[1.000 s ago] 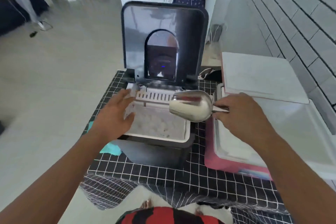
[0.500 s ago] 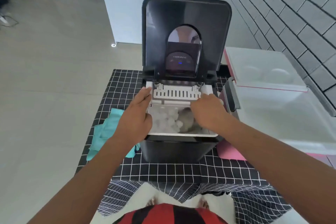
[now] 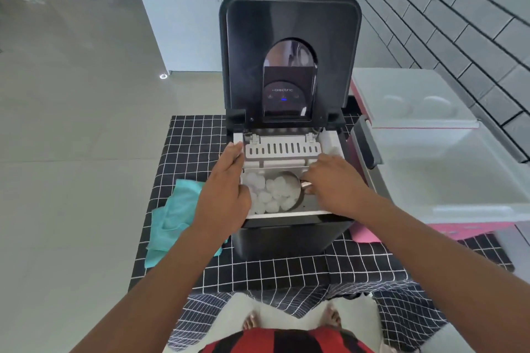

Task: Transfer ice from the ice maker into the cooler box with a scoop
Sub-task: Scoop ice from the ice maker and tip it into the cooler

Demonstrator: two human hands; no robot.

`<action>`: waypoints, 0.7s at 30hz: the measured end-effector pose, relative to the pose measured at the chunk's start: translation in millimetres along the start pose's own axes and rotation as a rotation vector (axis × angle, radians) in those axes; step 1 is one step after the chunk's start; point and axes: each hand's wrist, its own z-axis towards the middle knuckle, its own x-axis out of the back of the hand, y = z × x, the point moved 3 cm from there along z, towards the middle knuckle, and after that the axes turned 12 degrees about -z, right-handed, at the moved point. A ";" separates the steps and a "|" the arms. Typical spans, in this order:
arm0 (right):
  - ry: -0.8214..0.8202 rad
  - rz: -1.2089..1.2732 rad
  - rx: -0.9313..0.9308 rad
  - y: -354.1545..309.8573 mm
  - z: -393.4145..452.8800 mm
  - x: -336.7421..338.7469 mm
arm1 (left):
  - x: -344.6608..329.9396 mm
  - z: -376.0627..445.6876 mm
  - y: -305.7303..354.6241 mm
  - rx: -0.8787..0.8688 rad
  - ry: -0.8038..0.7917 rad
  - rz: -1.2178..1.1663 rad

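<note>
- Since the earlier frames, the scoop (image 3: 292, 189) has gone from hovering over the ice maker's right rim to sitting down inside the bin, and its bowl now shows ice (image 3: 271, 193) heaped against it.
- Right hand (image 3: 334, 183) has followed it down from above the cooler side to the bin's right edge; its fingers are curled round the scoop's short handle, which peeks out as a copper-tinted stub.
- Left hand (image 3: 226, 195) has kept its place on the left rim of the ice maker (image 3: 289, 232), fingers laid along the white edge and steadying the machine rather than clutching anything; how the thumb lies I cannot tell.
- My reading is that the scoop is loading: the dig is under way and the lift toward the cooler box (image 3: 447, 180), open on the right and touching the ice maker's side, comes next.
- Only the head view is given, so everything rests on it.
- Most of the scoop's bowl is buried under ice or covered by the right hand, so how full it is cannot be judged.
- Whether any ice lies in the cooler box is hard to make out; its white interior is washed out and its far right is cut off by the frame edge.
- On the checked bench (image 3: 258, 269), a teal cloth (image 3: 172, 218) is partly hidden behind the left forearm.
</note>
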 end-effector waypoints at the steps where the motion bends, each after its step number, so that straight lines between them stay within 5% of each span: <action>1: 0.006 0.010 0.000 -2.7 2.0 0.7 | 0.3 -0.3 -0.2 0.001 0.004 0.006; 21: 0.182 0.229 -0.281 4.2 -28.8 -1.8 | 0.7 -1.2 5.0 -0.034 0.015 -0.018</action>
